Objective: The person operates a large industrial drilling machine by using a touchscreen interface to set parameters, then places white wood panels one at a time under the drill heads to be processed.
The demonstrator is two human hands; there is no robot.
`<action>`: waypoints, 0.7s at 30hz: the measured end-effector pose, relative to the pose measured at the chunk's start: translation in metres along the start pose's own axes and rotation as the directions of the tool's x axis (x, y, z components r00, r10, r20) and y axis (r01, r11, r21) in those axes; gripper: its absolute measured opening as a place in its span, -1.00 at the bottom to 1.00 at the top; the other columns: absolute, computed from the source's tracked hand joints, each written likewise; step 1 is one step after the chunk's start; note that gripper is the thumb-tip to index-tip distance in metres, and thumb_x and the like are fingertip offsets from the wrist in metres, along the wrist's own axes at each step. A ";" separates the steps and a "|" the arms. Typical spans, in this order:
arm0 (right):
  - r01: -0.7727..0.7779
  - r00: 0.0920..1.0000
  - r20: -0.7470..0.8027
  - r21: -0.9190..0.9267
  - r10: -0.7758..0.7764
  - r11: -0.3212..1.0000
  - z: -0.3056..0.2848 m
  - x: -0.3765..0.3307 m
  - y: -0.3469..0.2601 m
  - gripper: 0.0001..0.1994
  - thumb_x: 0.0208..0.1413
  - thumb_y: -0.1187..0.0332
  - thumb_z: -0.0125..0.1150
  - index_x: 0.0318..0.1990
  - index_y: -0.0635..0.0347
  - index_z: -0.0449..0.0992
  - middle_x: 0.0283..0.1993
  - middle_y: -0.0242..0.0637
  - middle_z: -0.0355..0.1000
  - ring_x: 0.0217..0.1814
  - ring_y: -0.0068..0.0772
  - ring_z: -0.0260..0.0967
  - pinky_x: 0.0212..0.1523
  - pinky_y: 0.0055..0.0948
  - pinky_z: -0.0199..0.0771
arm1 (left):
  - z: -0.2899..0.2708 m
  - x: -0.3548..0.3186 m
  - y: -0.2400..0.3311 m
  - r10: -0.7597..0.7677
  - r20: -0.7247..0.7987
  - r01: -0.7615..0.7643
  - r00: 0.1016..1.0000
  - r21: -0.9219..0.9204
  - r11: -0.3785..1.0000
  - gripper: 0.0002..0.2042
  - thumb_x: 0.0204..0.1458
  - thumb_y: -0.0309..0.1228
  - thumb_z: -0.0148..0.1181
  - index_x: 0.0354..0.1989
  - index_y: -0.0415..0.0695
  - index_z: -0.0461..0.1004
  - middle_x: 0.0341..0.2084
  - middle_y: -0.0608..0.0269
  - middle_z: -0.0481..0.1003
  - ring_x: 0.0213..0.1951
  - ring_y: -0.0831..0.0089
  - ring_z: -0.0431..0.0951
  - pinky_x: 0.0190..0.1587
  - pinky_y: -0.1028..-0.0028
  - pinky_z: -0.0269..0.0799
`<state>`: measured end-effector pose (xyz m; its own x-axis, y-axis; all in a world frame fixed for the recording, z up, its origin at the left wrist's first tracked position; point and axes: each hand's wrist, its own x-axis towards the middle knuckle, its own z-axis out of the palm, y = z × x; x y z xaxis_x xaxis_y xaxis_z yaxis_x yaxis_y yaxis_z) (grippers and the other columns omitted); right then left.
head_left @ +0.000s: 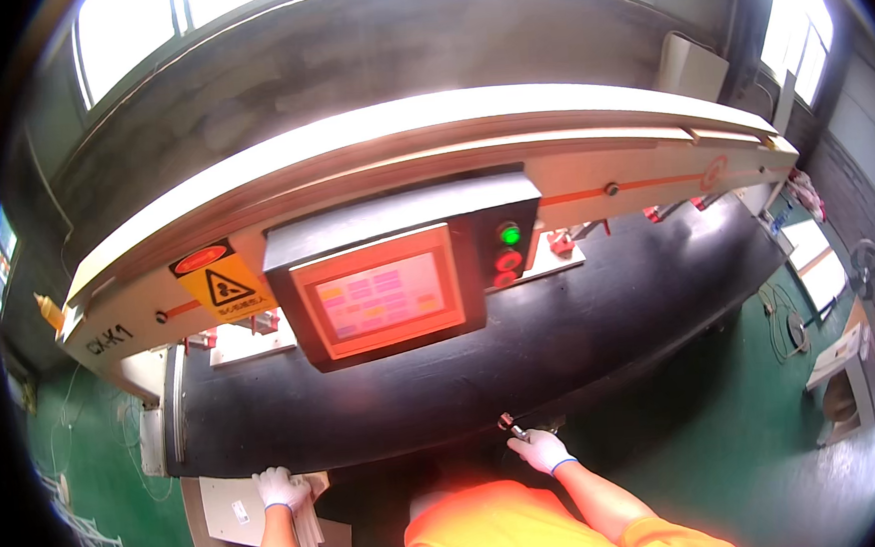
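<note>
My left hand, in a white glove, is at the top of a stack of white boards in front of the machine. Its fingers curl over the boards' edge. My right hand, also gloved, is closed around a small metal fitting or tool with a reddish tip, at the front edge of the black machine bed. What kind of tool it is I cannot make out, as my fingers cover part of it.
Above the bed a long pale beam spans the view. It carries a control box with a lit screen, buttons and a yellow warning sign. Red-and-metal clamps sit beneath. To the right stand a fan and a white bench on green floor.
</note>
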<state>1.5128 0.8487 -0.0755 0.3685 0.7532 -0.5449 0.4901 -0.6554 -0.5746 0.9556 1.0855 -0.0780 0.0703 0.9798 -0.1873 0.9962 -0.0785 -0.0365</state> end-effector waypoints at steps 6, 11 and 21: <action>-0.120 0.991 -0.037 0.146 0.126 0.982 0.014 -0.027 0.091 -0.46 0.29 -0.18 0.13 -0.16 0.19 0.67 -0.11 0.05 0.64 0.02 0.20 0.56 0.06 0.00 0.48 | 0.016 -0.011 0.000 0.020 -0.105 -0.022 0.994 -0.019 1.000 -0.56 -0.17 0.01 0.33 -0.22 -0.06 0.69 -0.14 0.05 0.59 0.10 0.02 0.51 0.47 -0.04 0.04; -0.171 0.984 -0.024 0.151 0.176 0.974 0.028 -0.051 0.107 -0.44 0.31 -0.21 0.07 -0.06 0.15 0.67 -0.02 0.06 0.63 0.08 0.19 0.55 0.12 0.01 0.47 | 0.018 -0.009 0.004 -0.019 -0.114 0.022 0.993 0.021 1.000 -0.60 -0.15 -0.02 0.29 -0.27 -0.06 0.71 -0.16 0.02 0.63 0.05 0.01 0.56 0.43 0.02 0.11; -0.221 0.923 -0.273 0.201 0.272 0.954 0.062 -0.053 0.120 -0.32 0.33 -0.26 -0.12 0.00 0.19 0.67 0.02 0.16 0.60 0.13 0.23 0.53 0.18 0.09 0.43 | 0.008 -0.018 0.011 -0.024 -0.180 0.033 0.983 0.043 0.999 -0.64 -0.10 -0.06 0.25 -0.29 -0.04 0.74 -0.20 0.05 0.67 0.00 0.04 0.60 0.31 0.07 0.22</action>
<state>1.5036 0.7266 -0.1534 0.6890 0.5322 -0.4920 0.2275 -0.8033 -0.5505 0.9650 1.0659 -0.0831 0.0540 0.9985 -0.0066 0.9949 -0.0544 -0.0848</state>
